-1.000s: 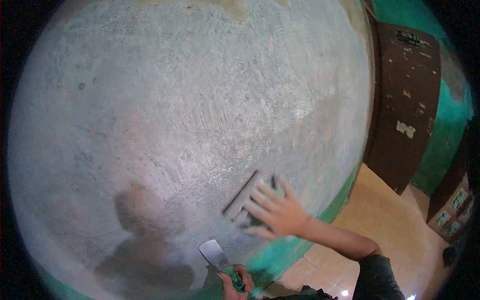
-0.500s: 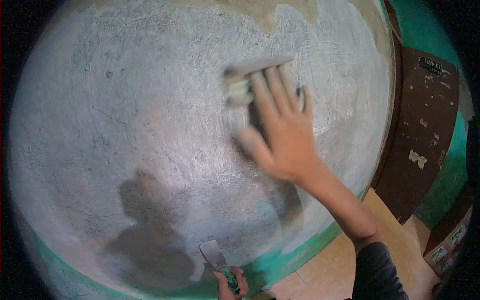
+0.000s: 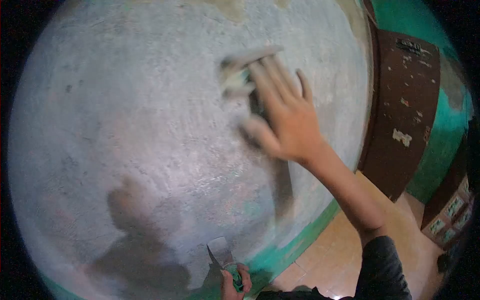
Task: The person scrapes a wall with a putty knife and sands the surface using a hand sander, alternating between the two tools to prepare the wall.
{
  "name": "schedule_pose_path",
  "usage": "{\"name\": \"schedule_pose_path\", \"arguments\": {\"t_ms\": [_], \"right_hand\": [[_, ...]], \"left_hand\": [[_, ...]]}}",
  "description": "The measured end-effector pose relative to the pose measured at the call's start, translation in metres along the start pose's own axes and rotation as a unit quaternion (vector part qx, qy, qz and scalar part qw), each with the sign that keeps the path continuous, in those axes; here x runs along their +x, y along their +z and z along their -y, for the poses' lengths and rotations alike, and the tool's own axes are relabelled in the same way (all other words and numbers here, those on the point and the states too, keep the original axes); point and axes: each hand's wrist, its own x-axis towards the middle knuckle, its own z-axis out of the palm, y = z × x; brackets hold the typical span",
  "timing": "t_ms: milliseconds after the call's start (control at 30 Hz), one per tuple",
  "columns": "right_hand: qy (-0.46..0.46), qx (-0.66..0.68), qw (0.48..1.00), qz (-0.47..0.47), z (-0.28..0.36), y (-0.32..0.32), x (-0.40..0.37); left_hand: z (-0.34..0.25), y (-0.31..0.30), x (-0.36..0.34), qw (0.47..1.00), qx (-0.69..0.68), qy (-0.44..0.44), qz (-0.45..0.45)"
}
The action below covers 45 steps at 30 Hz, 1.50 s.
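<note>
Wall (image 3: 150, 100): apparently being rubbed, calling for steady flat pressure
Right hand (image 3: 292, 122): gripping blurred flat tool (image 3: 256, 55)
Left hand (image 3: 229, 286): clutching putty knife (image 3: 221, 250)

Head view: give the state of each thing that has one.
Green-handled metal scraper: held, blade exposed.
Left hand: closed around the scraper's handle.
Flat, pale gray tool: blurred, beneath the right fingers.
Right hand: fingers extended, grip unclear.
Rough gray wall: patchy, unevenly coated.
Flat brown panel: surface chipped.
</note>
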Motion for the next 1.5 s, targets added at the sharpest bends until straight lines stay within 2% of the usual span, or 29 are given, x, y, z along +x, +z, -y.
{"name": "schedule_pose_path", "arguments": {"t_ms": [33,100,133,200,233,267,300,333,367,400,500,600,667,700,733,800,833,867,900,967,1000,1100,1133,1233,1267,1367,1467,1500], "right_hand": [[0.065,0.009,0.997,-0.038,-0.009,0.008,-0.010],[0.068,0.024,0.997,0.026,0.010,0.010,-0.055],[0.070,0.033,0.996,0.055,0.026,0.009,-0.079],[-0.019,0.065,0.987,0.143,0.048,0.000,-0.128],[0.059,0.062,0.986,0.142,0.045,0.001,-0.143],[0.135,0.058,0.979,0.139,0.039,0.004,-0.156],[0.210,0.054,0.967,0.134,0.036,0.009,-0.169],[0.236,0.058,0.961,0.135,0.041,0.017,-0.187],[0.260,0.062,0.954,0.135,0.053,0.024,-0.208],[0.285,0.066,0.947,0.134,0.065,0.027,-0.226],[0.241,0.116,0.938,0.220,0.104,0.014,-0.271],[0.444,0.190,0.868,0.116,0.075,0.027,-0.282],[0.466,0.200,0.856,0.103,0.093,0.033,-0.293],[0.476,0.204,0.851,0.092,0.108,0.036,-0.298],[0.440,0.217,0.864,0.110,0.133,0.032,-0.308],[0.380,0.186,0.882,0.208,0.158,0.024,-0.329],[0.347,0.170,0.886,0.256,0.162,0.022,-0.334],[0.383,0.182,0.870,0.251,0.153,0.024,-0.340],[0.446,0.209,0.852,0.177,0.138,0.030,-0.332],[0.559,0.252,0.789,0.025,0.111,0.040,-0.321],[0.560,0.247,0.791,0.026,0.111,0.039,-0.320],[0.529,0.228,0.810,0.109,0.167,0.040,-0.345],[0.489,0.229,0.822,0.180,0.187,0.036,-0.361],[0.418,0.183,0.837,0.301,0.183,0.029,-0.380],[0.503,0.213,0.810,0.215,0.173,0.037,-0.377],[0.581,0.198,0.777,0.139,0.166,0.045,-0.370],[0.451,0.202,0.842,0.218,0.195,0.032,-0.372],[0.476,0.204,0.835,0.186,0.188,0.035,-0.372]], "left_hand": [[-0.003,0.004,0.000,0.998,0.054,0.022,0.038],[-0.009,0.013,0.001,0.979,0.156,0.070,0.115],[-0.012,0.011,0.003,0.975,0.174,0.067,0.123],[-0.012,0.006,0.007,0.967,0.205,0.062,0.135],[-0.016,0.019,0.004,0.997,0.077,-0.006,0.017],[-0.018,0.035,0.001,0.991,-0.054,-0.071,-0.103],[-0.021,0.047,0.000,0.949,-0.181,-0.132,-0.220],[-0.021,0.038,0.004,0.989,-0.053,-0.095,-0.095],[-0.022,0.023,0.009,0.995,0.075,-0.054,0.033],[-0.023,0.016,0.014,0.966,0.201,-0.011,0.163],[-0.025,0.030,0.014,0.974,0.160,-0.051,0.154],[-0.030,0.046,0.016,0.969,0.155,-0.076,0.177],[-0.028,0.040,0.021,0.963,0.184,-0.065,0.185],[-0.028,0.038,0.024,0.959,0.201,-0.057,0.193],[-0.029,0.041,0.025,0.954,0.210,-0.056,0.206],[-0.031,0.048,0.027,0.944,0.227,-0.052,0.235],[-0.031,0.051,0.027,0.954,0.218,-0.048,0.199],[-0.030,0.054,0.025,0.964,0.207,-0.043,0.160],[-0.029,0.054,0.023,0.972,0.197,-0.039,0.120],[-0.030,0.050,0.022,0.973,0.198,-0.057,0.105],[-0.030,0.049,0.023,0.973,0.198,-0.066,0.100],[-0.029,0.051,0.025,0.966,0.227,-0.057,0.109],[-0.028,0.052,0.027,0.965,0.228,-0.058,0.113],[-0.027,0.051,0.031,0.964,0.228,-0.063,0.123],[-0.028,0.048,0.033,0.963,0.227,-0.067,0.129],[-0.029,0.048,0.033,0.961,0.229,-0.067,0.136],[-0.031,0.050,0.034,0.959,0.233,-0.064,0.145],[-0.031,0.050,0.034,0.959,0.234,-0.063,0.149]]}}
